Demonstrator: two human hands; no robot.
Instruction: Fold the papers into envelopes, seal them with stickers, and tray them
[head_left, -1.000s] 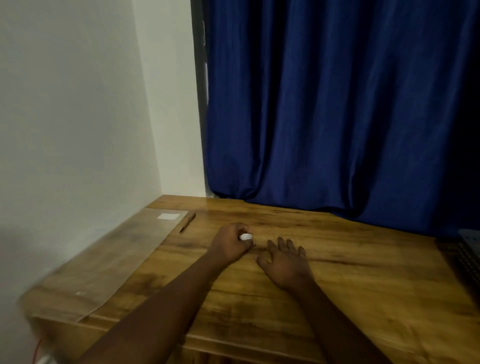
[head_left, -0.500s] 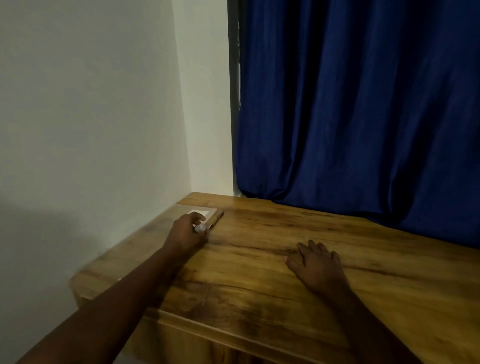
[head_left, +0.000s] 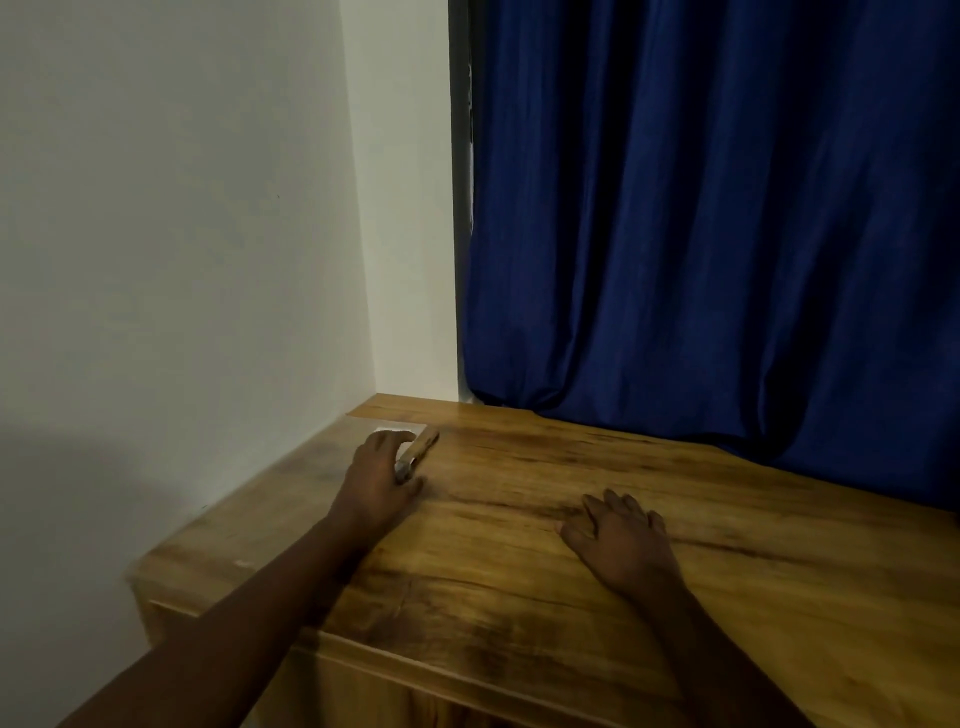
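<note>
My left hand (head_left: 376, 470) is curled at the far left of the wooden table (head_left: 519, 597), at the right edge of a clear plastic sheet (head_left: 280, 504). A small pale object (head_left: 402, 470) shows at its fingertips. It touches the near end of a thin brown pen-like stick (head_left: 423, 446). A white label (head_left: 397, 430) lies at the sheet's far end, just beyond the fingers. My right hand (head_left: 618, 540) rests palm down on bare wood, fingers slightly spread, holding nothing. No paper, envelope or tray is in view.
A white wall (head_left: 182, 260) borders the table's left side and meets the far corner. A dark blue curtain (head_left: 701, 234) hangs along the table's back edge. The table's front edge (head_left: 415, 670) runs just under my forearms.
My left hand moved from the table's middle to the far left, carrying the small pale object to the stick and sheet. The view swung left. My right hand stayed flat.
</note>
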